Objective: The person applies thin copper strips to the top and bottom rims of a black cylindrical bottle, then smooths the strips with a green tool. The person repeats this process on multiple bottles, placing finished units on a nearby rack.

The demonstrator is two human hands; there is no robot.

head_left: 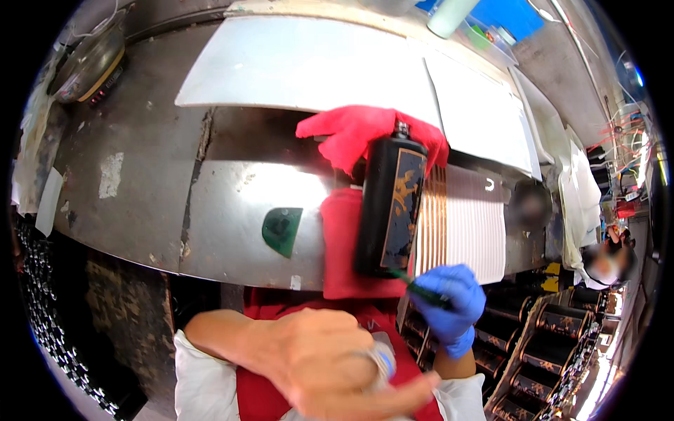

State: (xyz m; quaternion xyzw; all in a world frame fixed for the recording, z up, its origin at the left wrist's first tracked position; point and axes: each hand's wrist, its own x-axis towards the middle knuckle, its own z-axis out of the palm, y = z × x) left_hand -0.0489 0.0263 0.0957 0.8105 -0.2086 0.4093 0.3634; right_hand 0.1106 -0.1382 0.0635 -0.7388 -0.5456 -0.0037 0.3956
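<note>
A black bottle (pixel 393 203) with gold decoration lies at a slant on a folded red cloth (pixel 340 242), its neck away from me and resting by a crumpled red cloth (pixel 351 130). My right hand (pixel 453 302), in a blue glove, is closed around a slim dark green tool (pixel 430 295) whose tip reaches the bottle's near end. My bare left hand (pixel 316 361) hovers over my lap, partly smeared by motion. Its fingers curl about a clear, whitish thing (pixel 383 358) too blurred to name. On the metal table, left of the cloth, lies a dark green flat piece (pixel 282 231).
White boards (pixel 309 63) lie along the far side of the metal table (pixel 133 182). Ribbed white sheets (pixel 474 224) are right of the bottle. A metal pan (pixel 88 67) stands far left. Racks of black bottles (pixel 537 365) fill the lower right; another person (pixel 604 263) is beyond.
</note>
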